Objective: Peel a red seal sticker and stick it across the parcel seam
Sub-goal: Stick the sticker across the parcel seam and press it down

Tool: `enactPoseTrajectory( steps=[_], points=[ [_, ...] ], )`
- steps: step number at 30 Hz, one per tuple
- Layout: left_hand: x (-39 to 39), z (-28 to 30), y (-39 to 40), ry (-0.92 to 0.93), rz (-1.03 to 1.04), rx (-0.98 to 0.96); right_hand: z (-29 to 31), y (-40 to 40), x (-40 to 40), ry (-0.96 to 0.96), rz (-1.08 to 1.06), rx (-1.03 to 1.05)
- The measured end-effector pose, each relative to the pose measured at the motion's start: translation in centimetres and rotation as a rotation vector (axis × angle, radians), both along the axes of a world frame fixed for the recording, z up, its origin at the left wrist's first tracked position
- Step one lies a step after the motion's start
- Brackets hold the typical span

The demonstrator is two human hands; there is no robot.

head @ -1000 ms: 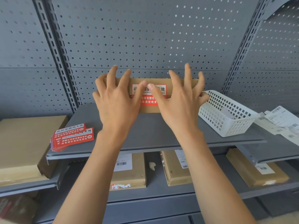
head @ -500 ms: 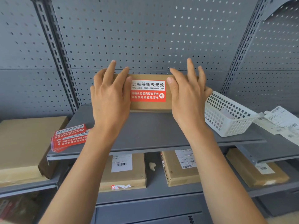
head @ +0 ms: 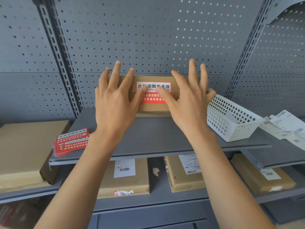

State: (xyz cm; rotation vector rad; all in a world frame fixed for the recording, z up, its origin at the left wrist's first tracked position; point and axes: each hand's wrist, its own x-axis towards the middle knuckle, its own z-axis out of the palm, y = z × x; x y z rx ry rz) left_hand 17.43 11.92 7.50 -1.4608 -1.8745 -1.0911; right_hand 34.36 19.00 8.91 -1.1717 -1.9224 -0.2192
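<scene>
Two bare forearms, no sleeves in view up to frame edge. L hand (head: 113, 103) & R hand (head: 189, 103): no gloves, rings, watch or bands. Wrists bare too. Nails short, unpainted where visible on fingertips (head: 117, 62). No marks or tattoos seen on either arm.

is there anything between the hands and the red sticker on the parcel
Nothing visible does. Both thumbs already press on the red seal sticker, which lies across the seam of the parcel; the left hand and right hand rest spread on the box.
</scene>
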Motion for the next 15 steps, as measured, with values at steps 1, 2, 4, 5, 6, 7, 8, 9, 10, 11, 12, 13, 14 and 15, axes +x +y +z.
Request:
enactPoseTrajectory(
  steps=[1, 2, 4, 5, 6, 7, 8, 9, 10, 11, 12, 13, 14, 15],
  points=[
    [-0.09, 0.05, -0.09, -0.014, -0.013, 0.008, 0.04, 0.07, 0.09, 0.005, 0.011, 0.011],
    [-0.17, 0.06, -0.19, -0.032, -0.028, 0.015, 0.06, 0.13, 0.15, 0.011, 0.022, 0.018],
    [-0.31, 0.08, -0.37, -0.066, -0.061, 0.033, 0.18, 0.28, 0.29, 0.021, 0.044, 0.018],
    [-0.42, 0.08, -0.44, -0.076, -0.078, 0.043, 0.27, 0.37, 0.39, 0.027, 0.058, 0.017],
    [-0.52, 0.1, -0.46, -0.082, -0.096, 0.055, 0.37, 0.46, 0.5, 0.038, 0.074, 0.018],
    [-0.63, 0.11, -0.48, -0.084, -0.113, 0.068, 0.47, 0.55, 0.62, 0.053, 0.093, 0.021],
    [-0.72, 0.11, -0.48, -0.088, -0.126, 0.078, 0.55, 0.66, 0.74, 0.071, 0.112, 0.027],
    [-0.78, 0.12, -0.48, -0.093, -0.134, 0.086, 0.62, 0.73, 0.86, 0.09, 0.127, 0.033],
    [-0.8, 0.17, -0.47, -0.098, -0.139, 0.092, 0.69, 0.78, 0.95, 0.104, 0.138, 0.035],
    [-0.71, 0.25, -0.48, -0.104, -0.143, 0.095, 0.73, 0.78, 1.01, 0.109, 0.146, 0.032],
    [-0.54, 0.37, -0.46, -0.112, -0.146, 0.096, 0.8, 0.74, 1.03, 0.103, 0.151, 0.025],
    [-0.34, 0.49, -0.42, -0.12, -0.146, 0.093, 0.84, 0.69, 1.01, 0.082, 0.151, 0.017],
    [-0.14, 0.57, -0.36, -0.123, -0.144, 0.089, 0.85, 0.6, 0.97, 0.051, 0.145, 0.011],
    [-0.03, 0.66, -0.26, -0.117, -0.141, 0.087, 0.88, 0.55, 0.93, 0.019, 0.136, 0.006]
  ],
)
